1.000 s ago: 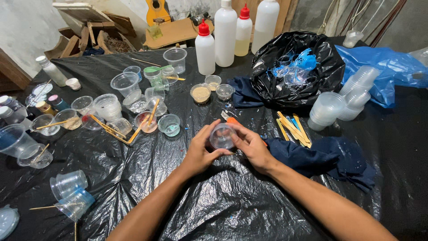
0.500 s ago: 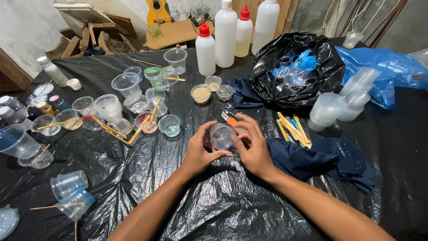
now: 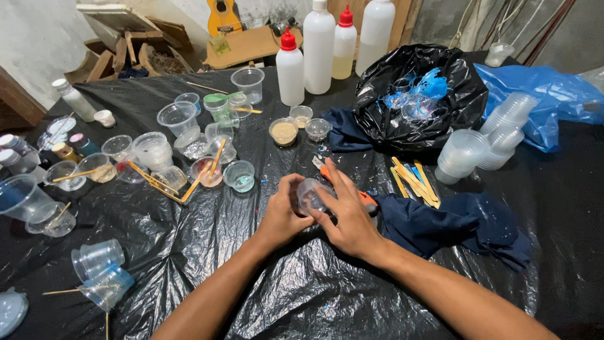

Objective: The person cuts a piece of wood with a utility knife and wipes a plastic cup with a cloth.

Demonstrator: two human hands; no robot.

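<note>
Clear plastic cup (image 3: 309, 196) between two hands' fingers (image 3: 296, 189).

Squeeze bottles (image 3: 319, 47), stacked cups (image 3: 462, 154), wooden sticks (image 3: 412, 179).

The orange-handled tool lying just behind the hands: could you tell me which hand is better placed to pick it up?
Probably the right hand: the orange-handled tool lies right beside its fingers, partly hidden by them. The left hand sits on the far side of the small clear cup that both hands hold.
</note>
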